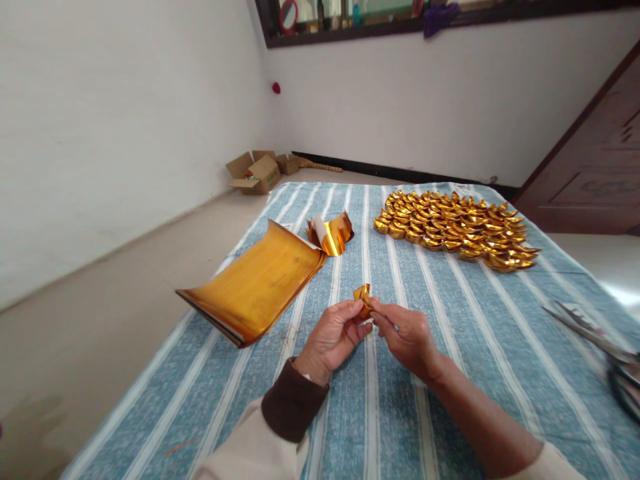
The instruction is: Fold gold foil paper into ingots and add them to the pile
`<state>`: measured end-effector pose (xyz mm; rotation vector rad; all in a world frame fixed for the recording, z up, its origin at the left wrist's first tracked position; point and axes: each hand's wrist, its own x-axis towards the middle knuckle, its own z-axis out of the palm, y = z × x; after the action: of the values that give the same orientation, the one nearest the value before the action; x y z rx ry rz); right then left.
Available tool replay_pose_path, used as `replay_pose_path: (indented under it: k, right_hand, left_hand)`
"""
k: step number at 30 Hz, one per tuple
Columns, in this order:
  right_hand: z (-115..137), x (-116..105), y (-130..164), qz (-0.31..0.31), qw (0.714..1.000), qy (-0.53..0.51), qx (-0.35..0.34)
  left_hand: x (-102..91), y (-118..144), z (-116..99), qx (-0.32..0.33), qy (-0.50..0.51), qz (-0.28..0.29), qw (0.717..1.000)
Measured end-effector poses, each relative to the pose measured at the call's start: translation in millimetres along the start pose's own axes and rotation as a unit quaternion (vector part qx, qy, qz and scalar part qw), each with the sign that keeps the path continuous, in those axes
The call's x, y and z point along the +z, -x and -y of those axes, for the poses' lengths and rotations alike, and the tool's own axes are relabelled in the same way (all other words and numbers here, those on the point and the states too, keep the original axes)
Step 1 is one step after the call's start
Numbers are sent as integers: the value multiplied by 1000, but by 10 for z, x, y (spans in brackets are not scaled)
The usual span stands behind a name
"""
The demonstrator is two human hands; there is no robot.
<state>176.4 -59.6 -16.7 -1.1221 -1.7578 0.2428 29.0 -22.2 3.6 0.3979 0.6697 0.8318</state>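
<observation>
Between my two hands is a small piece of folded gold foil paper [363, 293], held above the striped cloth. My left hand [336, 337] pinches its left side between thumb and fingers. On its right edge, the fingertips of my right hand [407, 333] press together. Part of the paper is hidden behind my fingers. To the left lies a stack of gold foil sheets [260, 283] with curled edges. Just behind it, a curled strip of gold foil [336, 235] rests on the cloth. Many folded gold paper ingots [450, 227] sit packed together at the far right.
Open scissors [595, 340] lie near the right edge of the table, whose blue-and-white striped cloth [350, 413] spreads beneath everything. On the floor beyond stands an open cardboard box [255, 173]. A wooden panel [595, 153] is at the right.
</observation>
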Motion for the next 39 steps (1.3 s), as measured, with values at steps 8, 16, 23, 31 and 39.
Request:
replay_pose_path:
  k: [8,16,23,31,39]
  right_hand:
    - [12,-26,-18,8,999,30,-12]
    - [53,-19,-34,-19,1000,17,12]
    - [63,-17,-28,-13,998,-23,57]
    - [43,32,-12,-39,997,-38,50]
    - [36,38,-3,-26,999,-23,37]
  left_hand:
    - [20,-8,22,13,-6,-15,1000]
    - [21,-22,41,26,0,-25,999]
    - [29,-9,48,27,-6,-15,1000]
    - [10,-37,66,39,0,-30,999]
    - [23,-32,88,33,-11,-31,999]
